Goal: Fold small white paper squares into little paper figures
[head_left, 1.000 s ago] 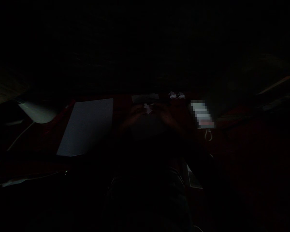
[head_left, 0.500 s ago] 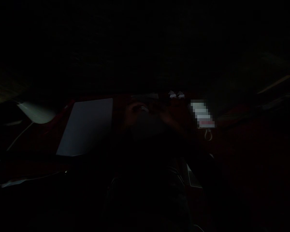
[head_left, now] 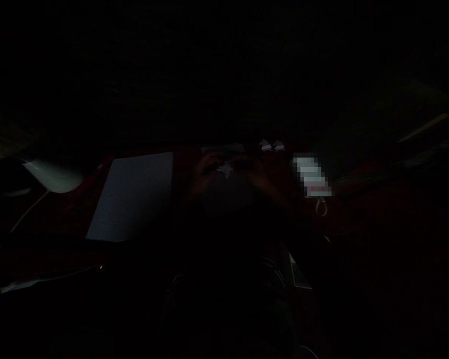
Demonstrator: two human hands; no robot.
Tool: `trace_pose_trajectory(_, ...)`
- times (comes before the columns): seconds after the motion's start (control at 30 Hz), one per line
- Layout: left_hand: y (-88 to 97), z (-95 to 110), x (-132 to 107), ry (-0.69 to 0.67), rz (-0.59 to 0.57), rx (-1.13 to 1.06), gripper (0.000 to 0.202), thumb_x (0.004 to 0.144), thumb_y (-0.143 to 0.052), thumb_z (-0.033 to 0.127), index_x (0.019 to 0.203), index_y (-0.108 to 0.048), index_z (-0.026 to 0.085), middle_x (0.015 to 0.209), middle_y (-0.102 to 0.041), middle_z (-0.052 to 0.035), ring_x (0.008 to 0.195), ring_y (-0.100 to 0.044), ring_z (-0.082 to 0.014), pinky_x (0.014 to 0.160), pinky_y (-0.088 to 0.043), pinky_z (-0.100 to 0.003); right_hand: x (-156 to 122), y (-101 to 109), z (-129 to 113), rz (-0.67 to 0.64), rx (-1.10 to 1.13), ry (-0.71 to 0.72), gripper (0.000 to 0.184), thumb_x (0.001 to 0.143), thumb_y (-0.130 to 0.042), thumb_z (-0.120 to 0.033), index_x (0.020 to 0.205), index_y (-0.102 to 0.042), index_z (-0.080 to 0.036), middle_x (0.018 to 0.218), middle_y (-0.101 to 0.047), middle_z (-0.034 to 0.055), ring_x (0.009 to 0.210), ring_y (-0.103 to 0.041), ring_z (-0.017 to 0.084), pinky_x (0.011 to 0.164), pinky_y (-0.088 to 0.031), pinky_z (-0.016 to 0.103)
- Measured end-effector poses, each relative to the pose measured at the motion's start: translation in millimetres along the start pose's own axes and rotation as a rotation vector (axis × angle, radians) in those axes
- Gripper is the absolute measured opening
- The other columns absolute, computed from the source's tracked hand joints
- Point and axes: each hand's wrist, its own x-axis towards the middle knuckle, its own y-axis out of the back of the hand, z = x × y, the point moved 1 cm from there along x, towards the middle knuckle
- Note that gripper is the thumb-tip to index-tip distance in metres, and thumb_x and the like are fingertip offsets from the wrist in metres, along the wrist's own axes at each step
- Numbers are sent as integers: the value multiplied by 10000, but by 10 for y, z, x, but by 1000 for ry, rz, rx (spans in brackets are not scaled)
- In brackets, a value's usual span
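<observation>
The scene is very dark. My left hand (head_left: 204,172) and my right hand (head_left: 256,174) meet over a dim sheet on a dark red table (head_left: 359,209). Between their fingertips sits a small white folded paper piece (head_left: 225,169), and both hands look pinched on it. Two more small white folded pieces (head_left: 272,145) lie beyond my right hand at the far edge.
A large pale sheet (head_left: 132,194) lies left of my hands. A white object (head_left: 54,175) with a white cable (head_left: 22,214) sits far left. A blurred bright device (head_left: 311,175) lies at the right. A pale strip (head_left: 222,148) lies behind my hands.
Half a second ago the white piece was nearly hidden in my left hand. Now it shows again between both hands, which have come closer together.
</observation>
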Motion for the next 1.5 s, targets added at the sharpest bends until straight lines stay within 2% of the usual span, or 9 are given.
trace_pose_trajectory(0.13,9,-2,2,88,-7,-58,220,922,-719,370,1079,-762,222,1119,-809,-60,989,-777,-219,853,-628,-320,-13,41,-13,34,7,39,223,802,-905,-432,900,-831,-247,975,-829,33,931,-749,212,867,-609,350)
trace_pose_trajectory(0.3,-9,-44,16,74,-78,-41,384,806,-917,427,1079,-765,203,1113,-828,-75,1030,-787,-229,896,-621,-323,-29,62,-23,6,-14,58,315,809,-903,-526,935,-842,-245,1010,-840,42,969,-763,230,886,-625,368)
trace_pose_trajectory(0.43,4,-80,26,37,-82,-52,444,794,-963,460,1096,-756,208,1090,-828,-65,1030,-789,-231,918,-618,-338,-8,71,5,15,-37,20,380,804,-900,-568,978,-850,-234,1027,-837,49,953,-759,219,862,-628,354)
trace_pose_trajectory(0.63,17,-148,51,33,-62,-78,560,756,-1003,468,1165,-711,220,1048,-811,-45,990,-790,-236,853,-627,-335,3,70,55,37,-55,-48,327,902,-823,-539,990,-844,-224,914,-804,44,823,-732,186,757,-602,312)
trace_pose_trajectory(0.8,16,-180,57,40,-86,-66,596,752,-992,486,1188,-682,222,979,-781,-28,927,-778,-223,827,-602,-331,-1,70,56,19,-72,-28,268,876,-845,-473,973,-830,-223,930,-801,39,824,-720,179,735,-588,294)
trace_pose_trajectory(1.07,30,-209,75,73,-142,-62,628,686,-1008,428,1173,-673,215,906,-765,-12,853,-753,-202,772,-567,-297,8,51,31,-15,-157,7,174,898,-790,-357,945,-827,-193,909,-808,49,800,-717,175,712,-577,278)
trace_pose_trajectory(1.23,32,-175,71,84,-147,-52,508,764,-947,405,1171,-709,215,1037,-785,-46,963,-766,-223,835,-592,-323,21,73,34,-11,-221,31,131,926,-773,-305,952,-837,-193,953,-834,63,842,-753,193,764,-605,301)
trace_pose_trajectory(1.37,32,-138,65,93,-56,-97,278,902,-813,410,1086,-732,217,1120,-794,-64,1030,-768,-220,905,-613,-340,18,84,28,-19,-295,30,119,942,-747,-242,933,-856,-195,983,-855,68,885,-784,217,810,-624,324)
trace_pose_trajectory(1.5,39,-139,66,78,60,-73,151,920,-771,338,1009,-718,229,1092,-788,-55,1020,-761,-216,902,-630,-349,-28,73,-8,-141,-418,72,142,947,-746,-216,928,-887,-218,1044,-878,62,982,-822,247,927,-639,366)
